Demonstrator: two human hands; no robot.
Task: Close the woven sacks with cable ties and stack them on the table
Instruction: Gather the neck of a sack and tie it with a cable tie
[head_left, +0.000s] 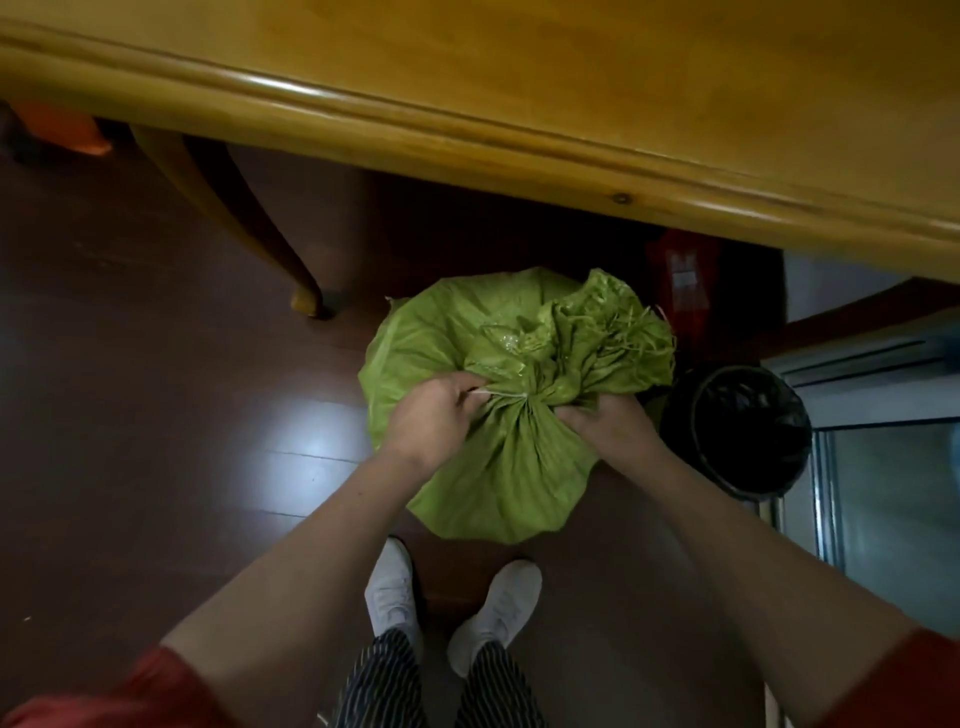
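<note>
2 red sleeves (135, 691) end high on the arms; forearms, left hand (431, 415) and right hand (608, 423) are bare. Trousers (384, 680) have fine black-and-white lengthwise stripes; the 2 shoes (392, 592) are plain white.

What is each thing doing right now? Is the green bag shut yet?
Green woven sack: standing on the floor, neck bunched together.
Cable tie: looped round the bunched neck, tail sticking out sideways, taut.
Left hand: pinches the tie's tail.
Right hand: grips the sack's neck.
Black bin: upright, open, lined with a black bag.
</note>
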